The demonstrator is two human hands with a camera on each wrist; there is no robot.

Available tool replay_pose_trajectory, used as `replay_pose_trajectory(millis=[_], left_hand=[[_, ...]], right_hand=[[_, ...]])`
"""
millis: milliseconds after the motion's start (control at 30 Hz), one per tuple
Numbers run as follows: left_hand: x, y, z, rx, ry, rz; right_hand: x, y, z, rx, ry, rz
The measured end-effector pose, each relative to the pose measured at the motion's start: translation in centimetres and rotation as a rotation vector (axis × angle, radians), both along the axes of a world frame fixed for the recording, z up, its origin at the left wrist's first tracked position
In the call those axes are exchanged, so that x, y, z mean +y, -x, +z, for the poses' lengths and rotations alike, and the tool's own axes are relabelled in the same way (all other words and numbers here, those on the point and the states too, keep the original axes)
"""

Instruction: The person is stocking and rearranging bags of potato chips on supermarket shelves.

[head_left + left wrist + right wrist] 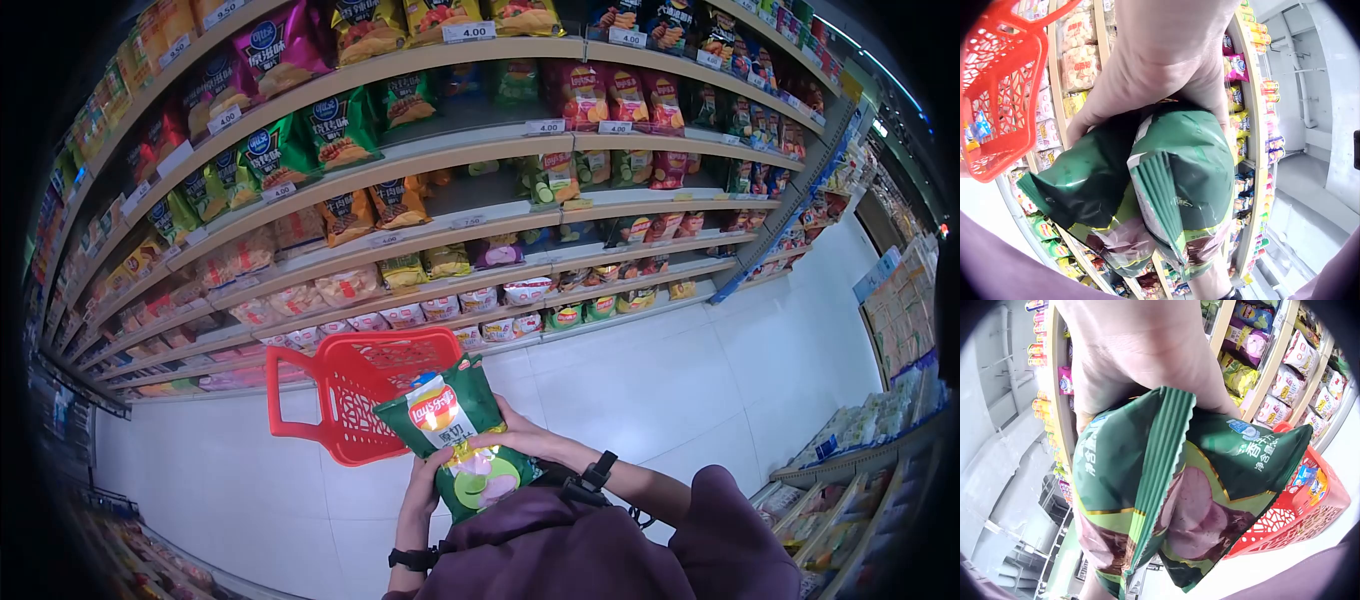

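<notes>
Two green Lay's chip bags lie back to back, and both hands hold the pair in front of the body. In the head view the front bag (pixel 488 488) shows a red and yellow logo and green and pale purple slices, with a yellow band around its middle. My left hand (pixel 425 480) grips one side edge. On the opposite side my right hand (pixel 522 436) grips, its thumb lying over the bag's front. The left wrist view shows the rear bag (pixel 1188 144) beside its twin, sealed edges outward. White print marks a bag (pixel 1229 500) in the right wrist view.
A red shopping basket (pixel 335 435) with a handle stands just beyond the bags, holding small blue and orange packets (pixel 1317 485). Long shelves (pixel 430 150) of snack bags with price tags curve across the front. More goods (pixel 850 510) stand at the right, over a pale tiled floor (pixel 660 380).
</notes>
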State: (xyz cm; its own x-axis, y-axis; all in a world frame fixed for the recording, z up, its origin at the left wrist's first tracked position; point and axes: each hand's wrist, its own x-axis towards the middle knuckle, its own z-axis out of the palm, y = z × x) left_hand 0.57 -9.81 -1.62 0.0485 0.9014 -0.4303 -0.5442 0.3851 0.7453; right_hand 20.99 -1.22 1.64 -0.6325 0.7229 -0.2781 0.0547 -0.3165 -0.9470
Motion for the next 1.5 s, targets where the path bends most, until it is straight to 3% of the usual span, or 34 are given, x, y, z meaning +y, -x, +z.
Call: replay_pose_trajectory(millis=[567, 900, 1033, 1100, 1167, 1300, 1333, 1500], left_hand=[[1.2, -1.9, -1.6, 0.107, 0.031, -0.166], [1.8, -3.0, 0.1, 0.037, -0.006, -0.123], [3.1, -3.5, -1.7, 0.082, 0.053, -0.141], [3.7, -3.7, -1.6, -0.005, 0.107, -0.198], [4.2, -3.7, -4.4, 0.017, 0.086, -0.174], [3.4, -5.0, -1.7, 0.103, 0.023, -0.134], [5.2, -4.2, -2.0, 0.072, 0.072, -0.233], [4.9, -4.4, -1.2, 0.099, 0.002, -0.211]], right_hand=[[-0.9, -2.7, -0.8, -0.005, 0.131, -0.121], [-0.7, -3.0, -0.9, 0.011, 0.139, -0.132], [-0.7, -3.5, -1.6, -0.028, 0.126, -0.208], [-0.3, -4.0, -2.6, -0.010, 0.159, -0.217], [-0.5, -4.7, -3.1, 0.008, 0.151, -0.205], [-1.4, -4.9, -1.0, -0.051, 0.159, -0.239], [-1.2, -4.9, -2.3, -0.002, 0.195, -0.266], [-0.8, -5.1, -4.0, -0.008, 0.159, -0.287]])
